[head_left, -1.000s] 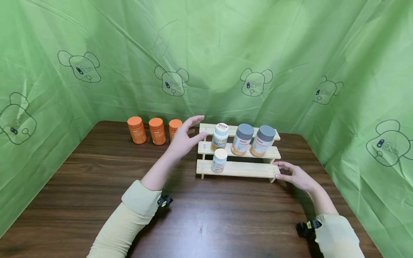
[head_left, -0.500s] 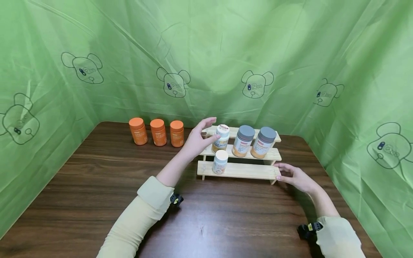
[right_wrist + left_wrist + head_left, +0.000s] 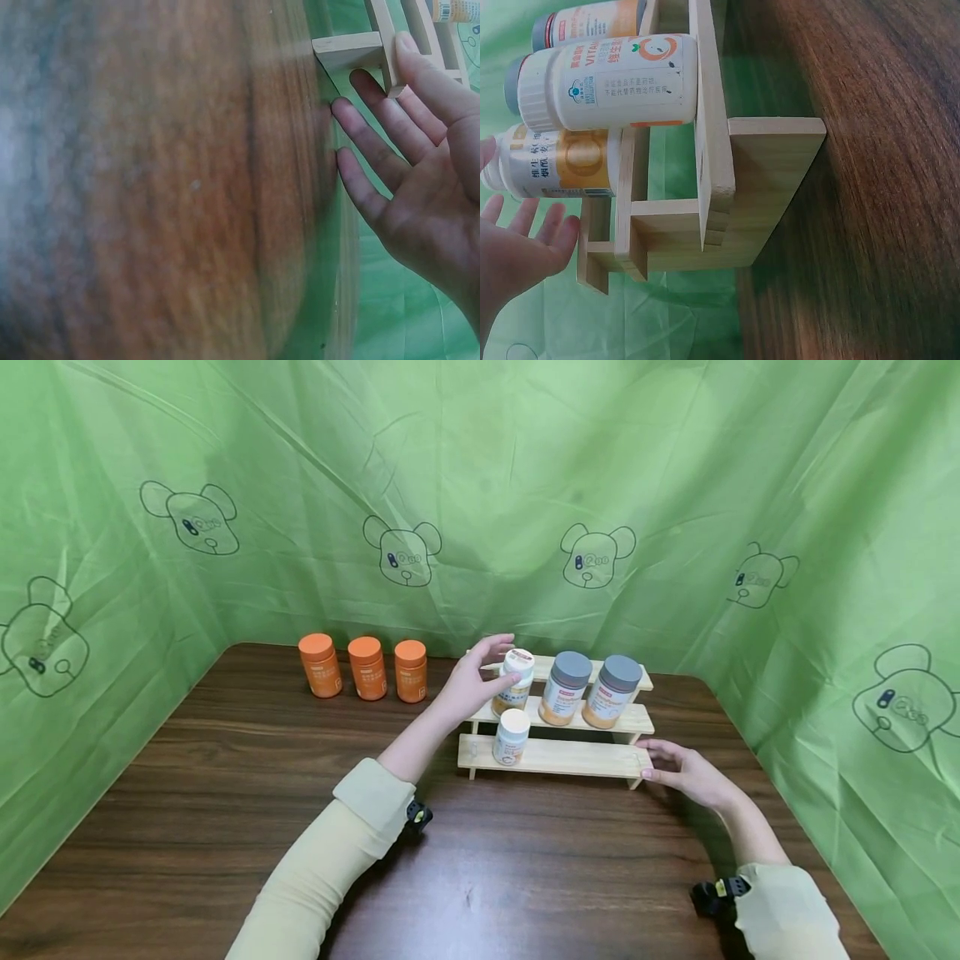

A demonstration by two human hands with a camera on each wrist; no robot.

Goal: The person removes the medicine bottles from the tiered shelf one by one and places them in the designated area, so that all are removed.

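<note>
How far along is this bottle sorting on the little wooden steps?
Four bottles already stand on the wooden rack: two grey-lidded jars and a white-capped bottle on the middle step, another white bottle on the lowest. The left hand reaches that middle white-capped bottle; the right hand steadies the rack. Three orange bottles are off the rack.

Orange bottles [image 3: 367,667], green bear-print backdrop [image 3: 480,485], dark table [image 3: 225,777]

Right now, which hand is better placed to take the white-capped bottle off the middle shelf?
Left. The left hand is open right beside the white-capped bottle, fingers at its cap. The right hand rests at the wooden rack's bottom right corner, probably steadying it.
</note>
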